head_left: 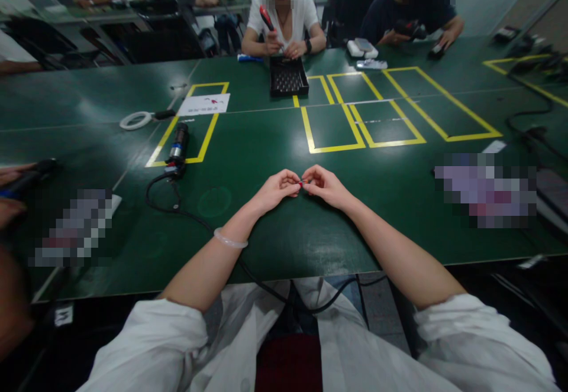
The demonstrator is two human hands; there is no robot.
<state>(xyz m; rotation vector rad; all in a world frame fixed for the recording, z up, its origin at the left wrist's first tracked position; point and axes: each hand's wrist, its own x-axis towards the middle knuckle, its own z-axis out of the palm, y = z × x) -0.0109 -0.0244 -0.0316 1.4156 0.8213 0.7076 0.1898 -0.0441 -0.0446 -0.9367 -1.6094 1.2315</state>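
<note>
My left hand [280, 190] and my right hand [325, 187] meet fingertip to fingertip over the green table [275, 238]. Between them shows a tiny red piece [301, 184], too small to name. Both hands pinch at it, with thumbs and forefingers closed. A pale bracelet [231, 239] circles my left wrist. Left of my hands, a dark cylindrical tool [178, 143] with a blue and silver band lies across a yellow tape outline, its black cable [195, 215] running toward my lap.
Yellow tape rectangles [337, 148] mark the table ahead. A white sheet [204, 104] and a coiled white cable [135, 120] lie at the left. Across the table, a person in white holds a red tool [267, 18] behind a black tray [289, 78]. Blurred-out items flank me.
</note>
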